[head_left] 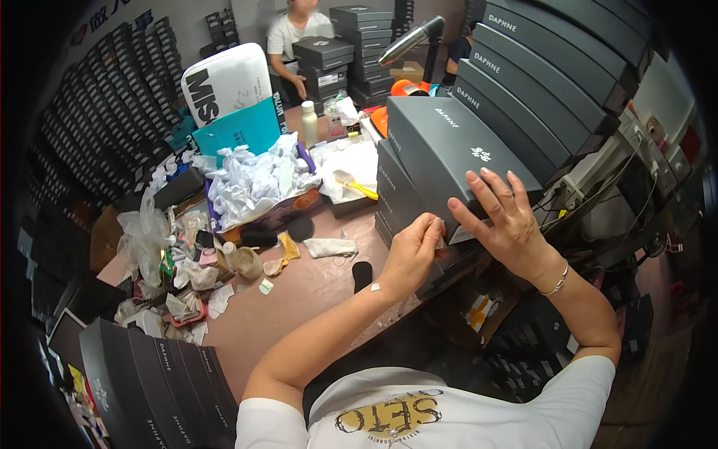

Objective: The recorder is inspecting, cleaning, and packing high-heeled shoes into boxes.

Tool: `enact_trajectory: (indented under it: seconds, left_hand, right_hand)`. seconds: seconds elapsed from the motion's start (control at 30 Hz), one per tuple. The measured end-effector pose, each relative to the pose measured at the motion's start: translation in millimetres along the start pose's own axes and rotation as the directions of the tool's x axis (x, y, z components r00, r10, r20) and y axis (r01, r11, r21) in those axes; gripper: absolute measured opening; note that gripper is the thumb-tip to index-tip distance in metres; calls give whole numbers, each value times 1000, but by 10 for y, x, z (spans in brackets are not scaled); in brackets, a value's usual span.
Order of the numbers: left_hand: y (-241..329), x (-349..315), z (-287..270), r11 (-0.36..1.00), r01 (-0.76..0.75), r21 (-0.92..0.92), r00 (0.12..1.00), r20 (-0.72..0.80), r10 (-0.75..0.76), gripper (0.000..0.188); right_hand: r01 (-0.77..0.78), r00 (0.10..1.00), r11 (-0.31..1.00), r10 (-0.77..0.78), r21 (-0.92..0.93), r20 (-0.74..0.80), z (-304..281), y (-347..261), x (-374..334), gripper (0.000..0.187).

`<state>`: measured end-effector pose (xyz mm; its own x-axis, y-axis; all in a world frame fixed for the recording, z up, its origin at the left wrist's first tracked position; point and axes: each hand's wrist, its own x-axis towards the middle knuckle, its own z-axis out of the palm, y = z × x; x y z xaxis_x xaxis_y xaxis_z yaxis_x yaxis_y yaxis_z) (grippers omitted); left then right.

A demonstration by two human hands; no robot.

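Note:
A dark grey shoebox (pixel 449 142) tops a short stack at the table's right edge. My right hand (pixel 505 224) is open, fingers spread over the box's near edge, with the fingertips on or just above its lid. Close beside the box's near end, my left hand (pixel 413 254) is closed in a pinch. A small pale bit shows between its thumb and fingers, too little of it to name. More grey shoeboxes (pixel 400 191) sit under the top one.
Taller shoebox stacks (pixel 538 90) rise at the right, and more boxes (pixel 161 382) stand lower left. A purple bin (pixel 217 206) of crumpled white paper, a cream bottle (pixel 309 123), a yellow-handled brush (pixel 357 187) and rags (pixel 331 248) occupy the table (pixel 314 288). Another person (pixel 295 37) stands behind.

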<state>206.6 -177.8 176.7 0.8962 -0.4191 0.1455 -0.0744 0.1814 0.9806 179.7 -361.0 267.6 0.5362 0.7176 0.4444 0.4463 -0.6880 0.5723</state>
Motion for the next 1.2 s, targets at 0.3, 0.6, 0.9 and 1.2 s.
enact_trajectory:
  seconds: [0.3, 0.6, 0.9, 1.2]
  left_hand:
    - [-204, -183, -8, 501, -623, 601, 676, 91, 731, 16]
    - [-461, -295, 128, 657, -551, 515, 769, 6, 639, 15]
    - [-308, -348, -377, 883, -346, 318, 885, -201, 419, 15]
    - [-161, 578, -1018, 876, -157, -457, 898, -435, -66, 22]
  right_hand:
    - [39, 998, 999, -38, 19, -56, 24, -72, 186, 49]
    - [60, 985, 998, -56, 16, -161, 6, 44, 317, 47]
    - [-314, 946, 863, 321, 395, 51, -184, 313, 384, 57]
    - [-691, 706, 518, 631, 504, 321, 57, 652, -222, 56]
